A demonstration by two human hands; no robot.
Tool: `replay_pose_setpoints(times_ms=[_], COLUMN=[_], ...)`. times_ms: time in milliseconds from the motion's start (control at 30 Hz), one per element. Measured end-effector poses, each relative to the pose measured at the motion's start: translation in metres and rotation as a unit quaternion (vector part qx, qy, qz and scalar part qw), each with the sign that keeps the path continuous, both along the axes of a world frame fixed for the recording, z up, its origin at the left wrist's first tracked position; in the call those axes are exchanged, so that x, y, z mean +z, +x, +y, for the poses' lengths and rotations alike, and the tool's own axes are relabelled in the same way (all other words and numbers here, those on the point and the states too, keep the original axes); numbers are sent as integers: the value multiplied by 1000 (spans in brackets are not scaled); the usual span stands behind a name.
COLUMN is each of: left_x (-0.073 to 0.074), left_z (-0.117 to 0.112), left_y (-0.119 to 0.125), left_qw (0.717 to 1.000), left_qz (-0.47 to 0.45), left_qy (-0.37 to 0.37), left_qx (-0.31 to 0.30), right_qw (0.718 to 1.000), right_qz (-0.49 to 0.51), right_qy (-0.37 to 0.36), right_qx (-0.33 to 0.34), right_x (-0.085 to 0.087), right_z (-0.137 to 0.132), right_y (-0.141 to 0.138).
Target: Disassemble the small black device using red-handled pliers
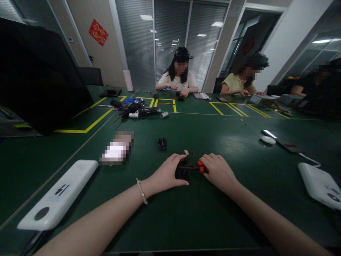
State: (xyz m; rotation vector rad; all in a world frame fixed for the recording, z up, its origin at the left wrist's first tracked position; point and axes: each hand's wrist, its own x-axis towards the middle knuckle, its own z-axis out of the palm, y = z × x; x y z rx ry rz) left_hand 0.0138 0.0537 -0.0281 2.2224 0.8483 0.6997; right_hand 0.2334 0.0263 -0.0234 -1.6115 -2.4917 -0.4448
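Note:
My left hand (167,171), with a beaded bracelet at the wrist, curls round a small black part (182,173) low on the green table (213,220). My right hand (218,172) is closed on red-handled pliers (192,166), whose jaws point left and reach the black part. Whether the jaws grip it I cannot tell. Just beyond my hands lie a small pale-copper piece (186,152) and thin brassy pins (194,154). Farther off sits another small black part (162,143).
White power banks lie at left (60,193) and right (318,183). A blurred-out phone (118,149) is at left, a white mouse-like object (268,139) at right. Tangled cables and tools (135,108) lie beyond. Several people sit across the table; a dark monitor (37,74) stands at left.

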Motion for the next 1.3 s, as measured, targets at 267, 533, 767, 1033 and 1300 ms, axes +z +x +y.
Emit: replay_pose_setpoints(times_ms=[267,533,767,1033,1300], left_x=[2,1,3,8,7], left_z=[0,4,2,2,2], left_y=[-1,-3,-4,-4,-5], left_qw=[1000,1000,1000,999,999], left_qz=[21,30,23,21,23], left_qy=[0,-7,-13,-28,-22], left_qx=[6,6,-8,-9,-1], right_qw=[1000,1000,1000,1000,1000], right_qz=[-8,-4,-8,-8,-4], right_qy=[7,-4,5,-7,-7], right_qx=[4,-1,5,1,-1], right_x=[-1,4,0,1,3], right_z=[0,-2,-1,1,0], right_y=[-1,-3,0,-1,-2])
